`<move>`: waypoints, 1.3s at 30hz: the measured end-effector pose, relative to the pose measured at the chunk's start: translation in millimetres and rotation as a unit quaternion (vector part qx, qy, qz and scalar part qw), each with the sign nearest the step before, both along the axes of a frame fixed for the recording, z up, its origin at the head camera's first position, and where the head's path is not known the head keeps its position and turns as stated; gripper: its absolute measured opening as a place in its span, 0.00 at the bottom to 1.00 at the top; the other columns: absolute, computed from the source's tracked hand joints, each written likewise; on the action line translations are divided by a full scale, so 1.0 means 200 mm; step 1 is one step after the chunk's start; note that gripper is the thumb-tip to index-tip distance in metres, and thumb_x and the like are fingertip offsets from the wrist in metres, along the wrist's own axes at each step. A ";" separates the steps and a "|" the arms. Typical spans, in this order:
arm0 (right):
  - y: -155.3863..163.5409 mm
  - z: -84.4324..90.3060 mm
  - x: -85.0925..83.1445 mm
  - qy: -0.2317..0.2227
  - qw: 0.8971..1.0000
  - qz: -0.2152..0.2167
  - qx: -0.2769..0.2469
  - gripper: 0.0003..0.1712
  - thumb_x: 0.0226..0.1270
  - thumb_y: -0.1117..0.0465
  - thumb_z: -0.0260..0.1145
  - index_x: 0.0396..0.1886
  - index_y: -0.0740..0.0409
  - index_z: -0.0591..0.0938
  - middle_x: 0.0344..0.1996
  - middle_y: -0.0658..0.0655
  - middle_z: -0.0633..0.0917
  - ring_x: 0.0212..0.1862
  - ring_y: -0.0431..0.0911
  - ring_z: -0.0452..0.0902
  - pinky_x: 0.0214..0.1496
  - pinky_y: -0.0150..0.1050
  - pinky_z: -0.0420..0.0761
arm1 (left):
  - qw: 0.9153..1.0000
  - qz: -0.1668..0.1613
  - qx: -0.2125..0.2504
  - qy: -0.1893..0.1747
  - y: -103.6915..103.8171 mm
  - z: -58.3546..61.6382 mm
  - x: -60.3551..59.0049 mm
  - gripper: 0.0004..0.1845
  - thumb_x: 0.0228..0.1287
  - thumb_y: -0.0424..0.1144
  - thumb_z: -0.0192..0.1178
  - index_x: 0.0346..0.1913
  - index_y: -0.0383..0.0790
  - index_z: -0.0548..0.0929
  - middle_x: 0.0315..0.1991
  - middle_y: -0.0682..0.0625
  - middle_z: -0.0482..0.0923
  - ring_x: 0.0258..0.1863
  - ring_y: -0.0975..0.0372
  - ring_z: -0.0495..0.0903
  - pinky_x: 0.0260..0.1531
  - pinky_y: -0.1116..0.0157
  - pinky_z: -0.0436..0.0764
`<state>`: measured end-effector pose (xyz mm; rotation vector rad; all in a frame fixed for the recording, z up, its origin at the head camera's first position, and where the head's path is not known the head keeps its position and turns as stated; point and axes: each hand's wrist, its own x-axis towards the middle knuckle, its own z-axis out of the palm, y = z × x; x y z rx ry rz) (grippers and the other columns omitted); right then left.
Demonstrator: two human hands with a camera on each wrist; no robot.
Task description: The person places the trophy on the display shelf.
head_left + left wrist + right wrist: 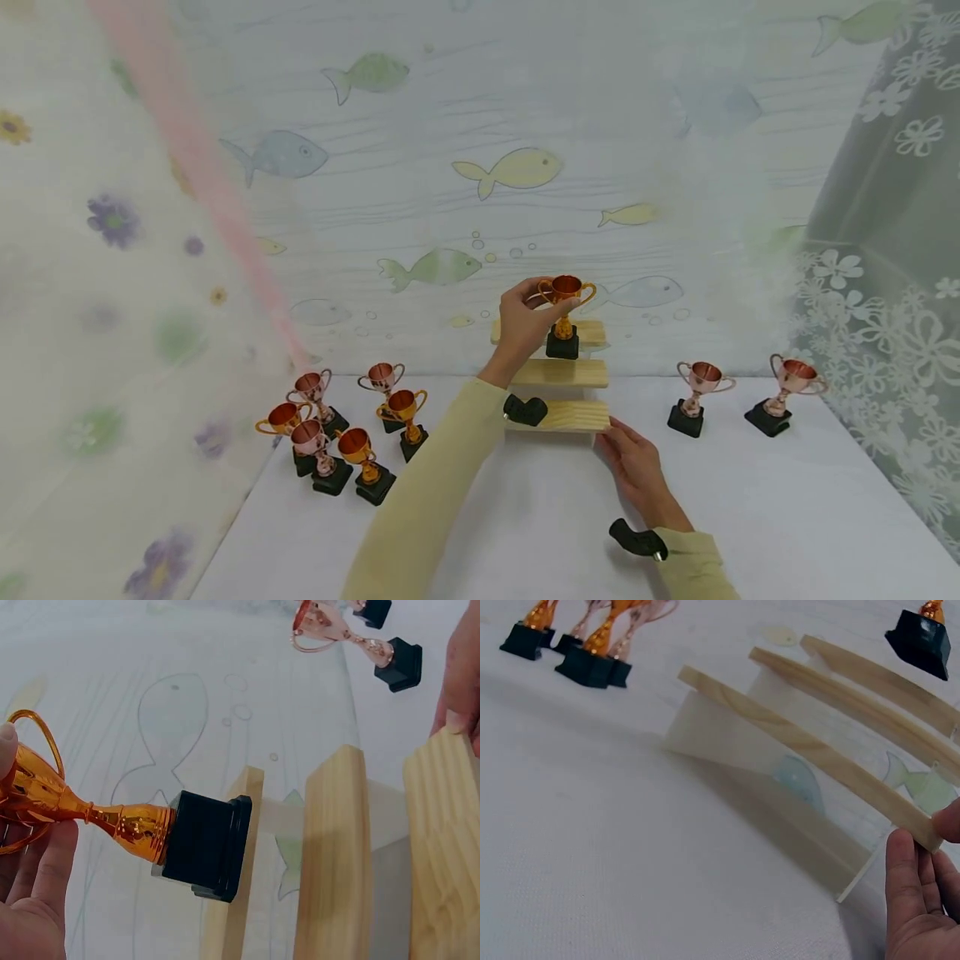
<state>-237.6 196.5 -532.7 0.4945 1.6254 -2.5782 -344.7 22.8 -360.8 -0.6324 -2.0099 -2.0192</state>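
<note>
My left hand (527,321) grips a gold trophy cup (127,825) by its bowl, fingers and thumb around it. The trophy's black base (562,342) is close by the top step of a small three-step wooden display stand (558,373), overlapping it in the head view. With thumb above and fingers below, my right hand (636,467) pinches the right end of the lowest wooden step (810,757). Clear side panels (720,735) hold up the steps.
On the left of the white table (525,517) stand several gold and rose-gold trophies (356,450). Two rose-gold trophies, one nearer (703,379) and one farther right (795,379), stand right of the stand. A fish-print curtain (420,208) hangs behind.
</note>
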 end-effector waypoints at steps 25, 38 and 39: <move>0.00 -0.02 -0.01 0.004 1.000 -0.004 0.023 0.32 0.81 0.64 0.52 0.78 0.69 0.58 0.76 0.67 0.63 0.47 0.28 0.81 0.60 0.28 0.79 | 0.997 0.059 -0.012 -0.040 0.29 0.02 -0.18 0.21 0.60 0.36 0.75 0.55 0.36 0.83 0.51 0.42 0.83 0.48 0.52 0.84 0.41 0.66 0.87; -0.01 -0.02 -0.01 -0.001 1.000 -0.015 0.022 0.31 0.82 0.63 0.51 0.78 0.69 0.58 0.75 0.67 0.63 0.48 0.30 0.81 0.61 0.28 0.80 | 0.997 0.065 0.008 -0.045 0.31 -0.03 -0.19 0.20 0.60 0.37 0.75 0.53 0.35 0.83 0.49 0.42 0.84 0.46 0.55 0.83 0.42 0.66 0.85; -0.01 -0.02 -0.01 0.000 1.000 -0.014 0.022 0.31 0.82 0.63 0.51 0.78 0.69 0.58 0.75 0.67 0.63 0.48 0.30 0.80 0.61 0.28 0.79 | 0.997 0.063 0.009 -0.045 0.31 -0.03 -0.20 0.20 0.60 0.37 0.75 0.54 0.35 0.83 0.49 0.42 0.84 0.47 0.55 0.83 0.42 0.67 0.85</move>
